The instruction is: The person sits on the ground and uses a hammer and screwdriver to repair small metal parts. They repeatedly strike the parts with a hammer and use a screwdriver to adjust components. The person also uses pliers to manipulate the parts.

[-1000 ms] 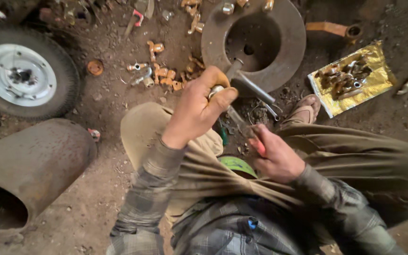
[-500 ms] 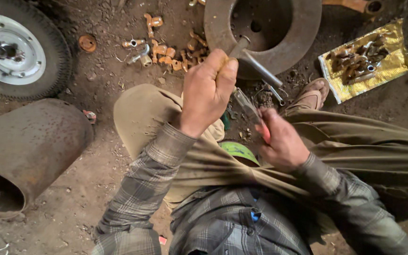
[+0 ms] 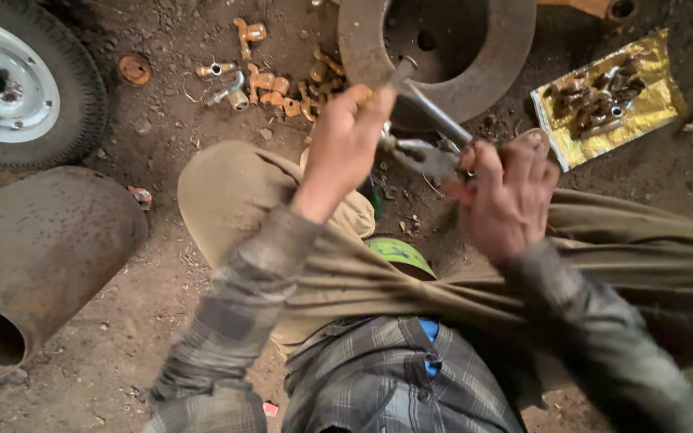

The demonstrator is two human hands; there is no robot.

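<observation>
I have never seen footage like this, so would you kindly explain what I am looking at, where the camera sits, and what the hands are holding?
There is no machine here. The camera is worn on a person's head and looks straight down, so you see their own plaid sleeves, bent knees in tan trousers and two bare hands. The person sits on a dirt floor. The left hand is closed in a grip around one end of a metal tool, and the right hand clasps it at the other end; motion blur hides exactly what kind of tool it is. Just beyond the hands lies a rusty round metal drum. Small rusty fittings are scattered on the ground, and more sit on a gold foil sheet. On the left are a small tyre on a rim and a rusty cylinder.
</observation>
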